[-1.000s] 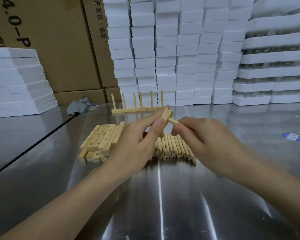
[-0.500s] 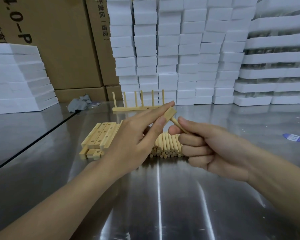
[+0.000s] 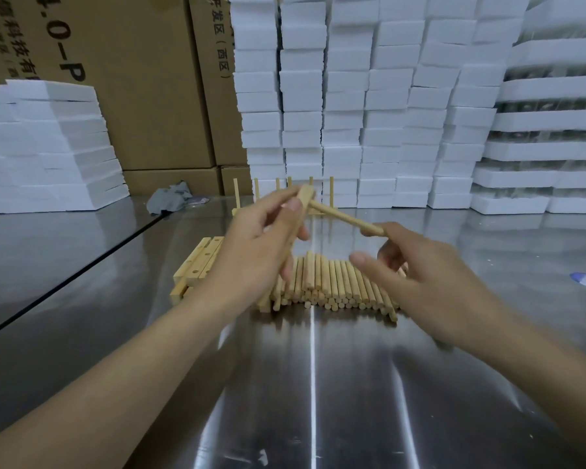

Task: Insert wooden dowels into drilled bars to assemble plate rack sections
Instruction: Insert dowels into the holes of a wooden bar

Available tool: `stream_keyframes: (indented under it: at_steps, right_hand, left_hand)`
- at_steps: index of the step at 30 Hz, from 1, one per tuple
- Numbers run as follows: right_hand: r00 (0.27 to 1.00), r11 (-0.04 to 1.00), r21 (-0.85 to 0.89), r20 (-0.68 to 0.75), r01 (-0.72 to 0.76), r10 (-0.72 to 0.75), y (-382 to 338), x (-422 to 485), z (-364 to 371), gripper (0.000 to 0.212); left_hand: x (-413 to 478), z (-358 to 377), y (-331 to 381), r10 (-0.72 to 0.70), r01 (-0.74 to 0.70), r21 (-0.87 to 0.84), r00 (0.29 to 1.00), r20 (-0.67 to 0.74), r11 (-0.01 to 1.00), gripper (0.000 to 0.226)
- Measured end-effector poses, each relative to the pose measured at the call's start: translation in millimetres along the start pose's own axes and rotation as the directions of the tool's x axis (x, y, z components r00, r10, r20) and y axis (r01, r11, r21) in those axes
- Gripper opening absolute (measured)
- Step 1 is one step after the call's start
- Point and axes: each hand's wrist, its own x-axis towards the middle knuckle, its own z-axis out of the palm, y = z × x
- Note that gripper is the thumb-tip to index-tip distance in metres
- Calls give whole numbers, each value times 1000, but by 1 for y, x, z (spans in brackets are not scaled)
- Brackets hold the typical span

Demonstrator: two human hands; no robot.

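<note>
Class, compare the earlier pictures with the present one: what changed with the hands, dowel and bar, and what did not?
The right hand released its grip on the dowel and opened, now beside the dowel's free end. The dowel sticks out of the bar, which the left hand holds as before. The loose dowels, stacked bars and finished rack section stayed put.

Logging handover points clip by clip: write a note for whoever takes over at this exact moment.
Left hand grips a drilled bar, raised over the table.
Right hand is open, a fingertip at the free end of the dowel seated near the bar's far end.
Loose dowels are piled below, spare bars are stacked to their left, and a finished section stands behind.
Done: one dowel in. Left: probably this bar's other holes, then the spare bars.
</note>
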Motion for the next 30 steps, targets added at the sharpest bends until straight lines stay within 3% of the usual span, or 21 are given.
stream_keyframes:
  at_steps: [2, 6, 11, 21, 27, 30]
  right_hand:
    - [1000, 981, -194, -22, 7, -11, 10, 0, 8, 62]
    - [996, 940, -332, 74, 72, -50, 12, 1, 25, 57]
    - [983, 906, -392, 148, 161, -110, 7, 4, 36, 53]
    - [983, 908, -376, 103, 183, -155, 4, 4, 42, 23]
    - [978, 912, -354, 71, 209, -196, 1, 3, 46, 48]
    - [965, 893, -368, 122, 259, -230, -5, 5, 53, 61]
  left_hand:
    - [5, -8, -2, -53, 47, -42, 988, -143, 998, 36]
    - [11, -17, -3, -187, 143, -162, 935, -301, 976, 27]
    - [12, -18, -1, -239, 163, -254, 921, -308, 953, 36]
    - [14, -16, -9, -244, 173, -246, 922, -299, 954, 27]
    - [16, -18, -12, -252, 177, -258, 921, -296, 950, 26]
    - [17, -17, -14, -257, 178, -274, 923, -287, 945, 29]
